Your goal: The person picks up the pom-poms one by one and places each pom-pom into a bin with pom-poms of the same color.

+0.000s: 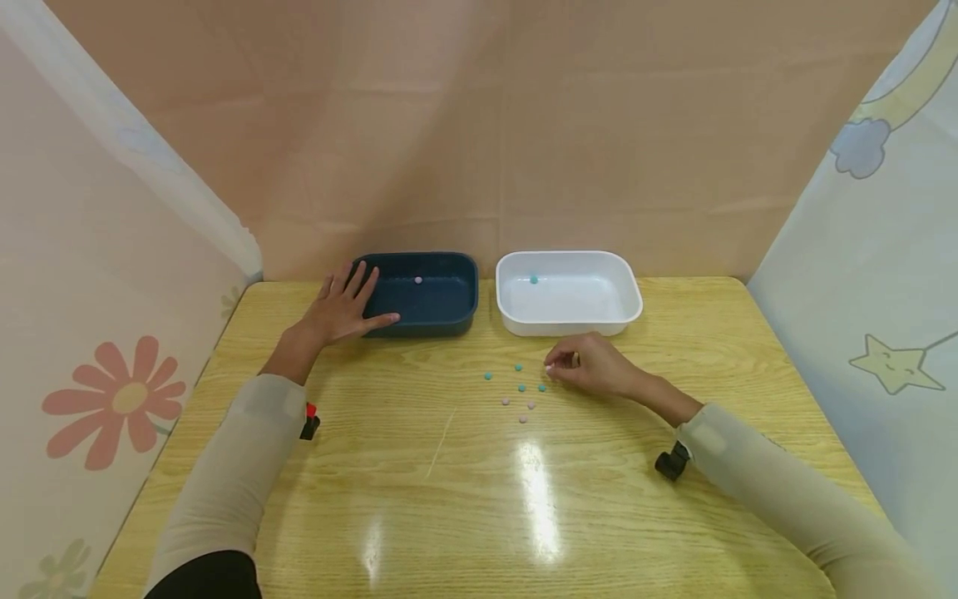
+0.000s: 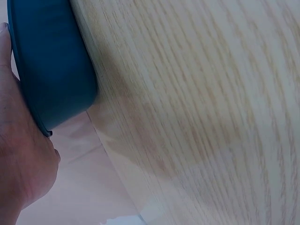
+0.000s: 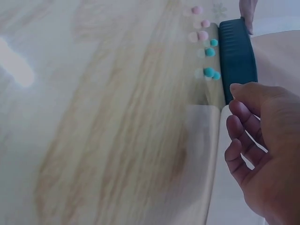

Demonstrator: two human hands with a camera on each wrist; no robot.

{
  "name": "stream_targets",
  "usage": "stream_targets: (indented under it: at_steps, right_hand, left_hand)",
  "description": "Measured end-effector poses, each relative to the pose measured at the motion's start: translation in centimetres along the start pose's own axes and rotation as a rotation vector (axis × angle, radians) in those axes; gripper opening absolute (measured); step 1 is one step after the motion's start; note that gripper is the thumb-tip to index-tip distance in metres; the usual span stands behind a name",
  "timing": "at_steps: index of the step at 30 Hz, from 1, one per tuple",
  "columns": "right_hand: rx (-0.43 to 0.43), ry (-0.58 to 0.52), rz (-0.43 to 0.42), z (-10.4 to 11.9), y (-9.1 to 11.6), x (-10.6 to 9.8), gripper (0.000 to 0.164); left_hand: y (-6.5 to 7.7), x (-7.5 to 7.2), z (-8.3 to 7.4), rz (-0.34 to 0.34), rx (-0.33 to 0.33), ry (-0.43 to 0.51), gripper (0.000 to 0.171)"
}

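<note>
My left hand rests with spread, straight fingers on the left end of the dark blue tray. In the left wrist view it lies along the rim of that tray. Just in front of the white tray, my right hand pinches a small pale pink ball between thumb and fingertips. The right wrist view hides the ball behind the thumb. Left of this hand, several teal balls and 3 pink balls lie scattered on the table.
One pink ball sits inside the dark blue tray, and one teal ball inside the white one. Both trays stand side by side at the back of the wooden table, against a brown backdrop. Printed panels flank the table.
</note>
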State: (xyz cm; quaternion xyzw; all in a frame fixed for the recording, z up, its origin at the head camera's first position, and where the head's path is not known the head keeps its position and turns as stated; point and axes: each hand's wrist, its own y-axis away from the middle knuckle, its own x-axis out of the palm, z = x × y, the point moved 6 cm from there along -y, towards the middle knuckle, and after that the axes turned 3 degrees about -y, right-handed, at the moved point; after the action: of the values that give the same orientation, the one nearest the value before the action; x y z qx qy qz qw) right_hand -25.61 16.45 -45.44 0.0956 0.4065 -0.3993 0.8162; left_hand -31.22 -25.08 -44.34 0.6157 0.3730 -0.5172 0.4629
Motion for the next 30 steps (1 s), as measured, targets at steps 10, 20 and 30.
stream_targets:
  at_steps: [10, 20, 30]
  right_hand:
    - [-0.089, -0.059, -0.043, 1.0, -0.8, -0.7, 0.006]
    - [-0.092, -0.111, -0.103, 2.2, -2.2, -1.7, 0.005]
    - [-0.066, -0.163, -0.115, 2.8, -3.9, -2.1, 0.008]
  left_hand:
    - [0.1, 0.1, -0.1, -0.015, 0.0, 0.005, 0.111]
    - [0.1, -0.1, 0.0, -0.019, -0.005, 0.001, 0.109]
    - [0.0, 0.1, 0.0, -0.017, -0.005, -0.014, 0.106]
